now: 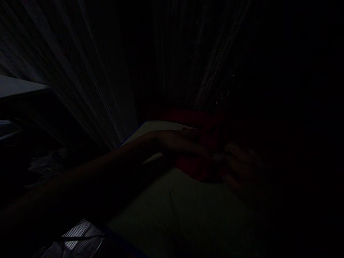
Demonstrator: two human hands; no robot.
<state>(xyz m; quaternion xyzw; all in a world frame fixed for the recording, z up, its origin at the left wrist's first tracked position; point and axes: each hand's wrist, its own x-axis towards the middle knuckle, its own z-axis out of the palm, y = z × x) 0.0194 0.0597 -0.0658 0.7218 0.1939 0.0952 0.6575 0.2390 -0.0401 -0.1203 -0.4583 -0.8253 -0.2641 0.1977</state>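
Observation:
The scene is very dark. A crumpled red cloth (196,170) lies on a pale, flat surface (172,204) with a blue edge. My left hand (182,141) reaches in from the left and rests across the cloth, its fingers stretched out to the right. Facing it, my right hand (239,161) is at the cloth's right side, with bent fingers that seem closed on the fabric. The fingertips of both hands come close together over the cloth. Deep shadow hides most of the right hand and its arm.
Pale hanging fabric, likely a curtain (91,71), runs down behind the surface. At the far left is a light-topped ledge (21,86). Crumpled, pale material (51,161) sits below it. A thin dark cord (83,237) crosses the lower left. The right side is black.

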